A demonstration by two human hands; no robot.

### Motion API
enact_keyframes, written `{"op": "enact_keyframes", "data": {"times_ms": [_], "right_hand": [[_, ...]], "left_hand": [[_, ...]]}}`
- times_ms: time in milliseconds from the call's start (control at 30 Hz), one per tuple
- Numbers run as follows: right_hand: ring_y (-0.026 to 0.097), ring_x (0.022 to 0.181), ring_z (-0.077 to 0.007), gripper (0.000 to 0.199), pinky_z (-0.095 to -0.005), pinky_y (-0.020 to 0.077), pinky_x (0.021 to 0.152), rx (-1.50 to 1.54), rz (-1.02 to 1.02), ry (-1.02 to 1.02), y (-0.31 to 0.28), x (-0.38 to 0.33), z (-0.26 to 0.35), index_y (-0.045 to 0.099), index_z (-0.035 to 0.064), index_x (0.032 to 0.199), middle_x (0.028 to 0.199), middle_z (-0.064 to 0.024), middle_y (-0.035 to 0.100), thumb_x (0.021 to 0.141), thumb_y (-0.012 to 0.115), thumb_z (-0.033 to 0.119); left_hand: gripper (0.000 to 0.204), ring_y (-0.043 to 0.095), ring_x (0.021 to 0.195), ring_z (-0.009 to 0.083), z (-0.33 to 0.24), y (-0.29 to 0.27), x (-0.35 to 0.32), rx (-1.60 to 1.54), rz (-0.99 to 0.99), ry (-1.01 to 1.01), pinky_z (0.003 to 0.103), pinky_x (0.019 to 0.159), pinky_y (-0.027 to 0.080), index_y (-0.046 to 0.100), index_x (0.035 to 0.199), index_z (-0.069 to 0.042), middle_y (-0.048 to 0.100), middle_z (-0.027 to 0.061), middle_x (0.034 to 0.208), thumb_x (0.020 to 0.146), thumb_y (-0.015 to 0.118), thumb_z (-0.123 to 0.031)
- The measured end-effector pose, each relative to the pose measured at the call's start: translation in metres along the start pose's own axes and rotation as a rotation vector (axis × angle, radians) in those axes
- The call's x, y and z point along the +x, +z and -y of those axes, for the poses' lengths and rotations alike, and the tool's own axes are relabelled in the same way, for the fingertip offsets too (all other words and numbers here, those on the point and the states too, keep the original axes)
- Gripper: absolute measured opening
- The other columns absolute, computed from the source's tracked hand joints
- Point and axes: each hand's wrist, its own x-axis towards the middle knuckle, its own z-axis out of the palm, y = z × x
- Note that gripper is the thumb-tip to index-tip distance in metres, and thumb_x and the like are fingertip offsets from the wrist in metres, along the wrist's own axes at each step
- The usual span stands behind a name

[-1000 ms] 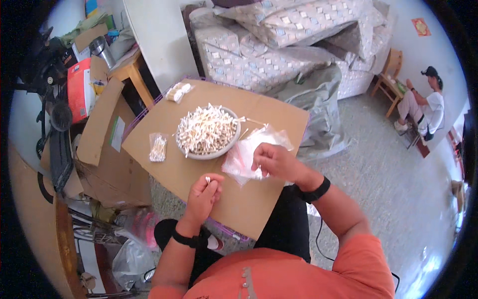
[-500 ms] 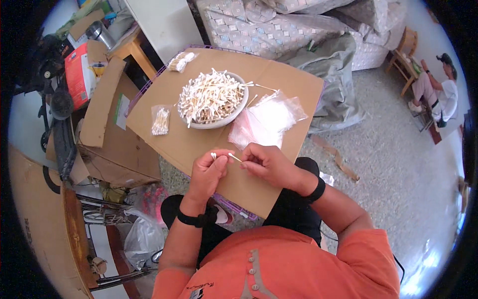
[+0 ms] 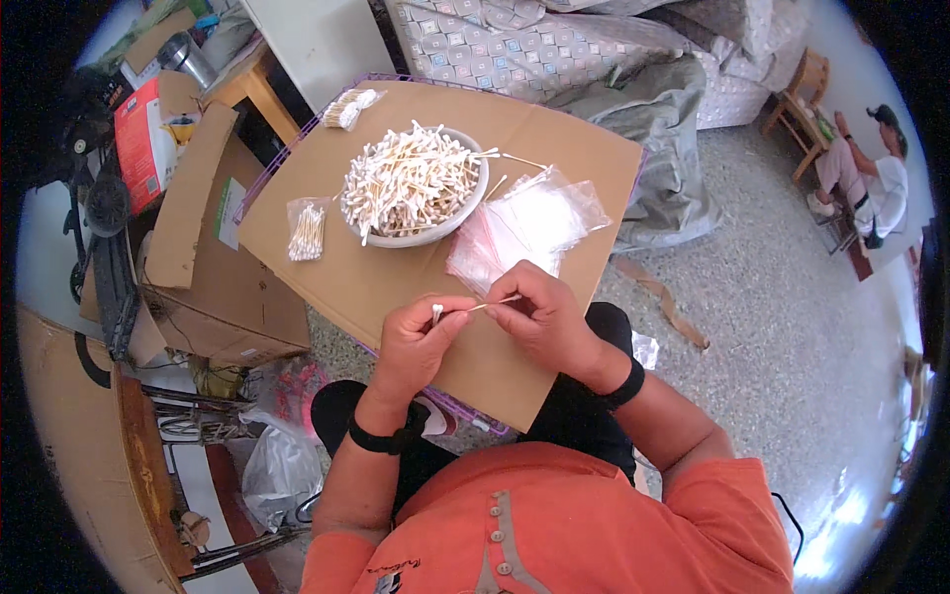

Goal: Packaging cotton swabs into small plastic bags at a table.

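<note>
My left hand (image 3: 421, 342) is closed in a pinch, with white cotton tips (image 3: 436, 313) poking out above its thumb. Between its thumb and forefinger and those of my right hand (image 3: 544, 319), one thin cotton swab (image 3: 480, 306) lies almost level, both hands pinching it. How many swabs sit inside my left fingers is hidden. Just beyond, a round bowl (image 3: 427, 240) holds a heaped pile of cotton swabs (image 3: 411, 183). Beside the bowl at the right lies a stack of clear plastic bags (image 3: 529, 230). At its left rests a small bag of swabs (image 3: 307, 232).
Cardboard (image 3: 584, 168) covers the low table. Another swab bundle (image 3: 350, 109) lies at its far left corner. Loose swabs (image 3: 522, 160) lie right of the bowl. A large open carton (image 3: 213, 297) stands left of the table; a person (image 3: 876, 183) sits at the far right.
My right hand has shifted slightly up. The swab's near end, free beside my left fingers before, is now between my left thumb and forefinger, and its stick lies flatter.
</note>
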Motion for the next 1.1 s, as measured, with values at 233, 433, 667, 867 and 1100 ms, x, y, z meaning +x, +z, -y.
{"op": "enact_keyframes", "data": {"times_ms": [233,433,667,867,1100], "right_hand": [[0.055,0.075,-0.0066,0.007,-0.0214,0.0451,0.063,0.157,0.024,0.049,-0.001,-0.003,-0.008,0.061,0.0042,0.092,0.087,-0.0013,0.058,0.086,0.066,0.005],[0.056,0.079,-0.0056,0.009,-0.0221,0.0468,0.068,0.214,0.128,0.068,-0.005,0.000,-0.006,0.062,0.0045,0.095,0.089,-0.0006,0.061,0.087,0.066,0.006],[0.061,0.081,-0.0150,0.010,-0.0292,0.0485,0.072,0.139,0.192,0.083,-0.001,0.003,-0.003,0.060,0.0035,0.095,0.085,-0.0074,0.063,0.088,0.064,0.009],[0.059,0.078,-0.0344,0.014,-0.0381,0.0480,0.071,-0.142,0.279,0.009,0.004,0.006,0.013,0.057,0.0029,0.091,0.085,-0.0167,0.060,0.087,0.062,0.015],[0.060,0.074,-0.0322,0.016,-0.0384,0.0479,0.068,-0.193,0.261,0.007,0.007,0.006,0.010,0.058,0.0024,0.090,0.081,-0.0159,0.061,0.085,0.065,0.016]], "left_hand": [[0.010,0.052,0.063,0.0064,-0.002,0.005,0.001,0.155,-0.011,0.094,0.023,0.057,0.042,0.068,0.094,-0.002,0.061,0.0013,0.072,0.085,0.068,-0.006],[0.006,0.050,0.066,0.0065,-0.002,0.003,0.002,0.249,0.080,0.090,0.023,0.059,0.041,0.066,0.088,-0.002,0.061,-0.0011,0.076,0.084,0.069,-0.006],[0.006,0.049,0.064,0.0063,-0.005,0.005,0.000,-0.017,-0.019,-0.015,0.021,0.057,0.039,0.067,0.091,-0.002,0.058,-0.0024,0.079,0.086,0.066,-0.006],[0.013,0.052,0.078,0.0056,0.001,-0.011,0.002,-0.307,0.069,-0.149,0.020,0.067,0.040,0.069,0.099,-0.002,0.060,0.0000,0.092,0.090,0.061,-0.005],[0.012,0.045,0.062,0.0049,0.006,-0.008,0.002,-0.295,0.079,-0.018,0.019,0.054,0.035,0.069,0.095,0.001,0.058,0.0014,0.090,0.090,0.062,-0.008]]}}
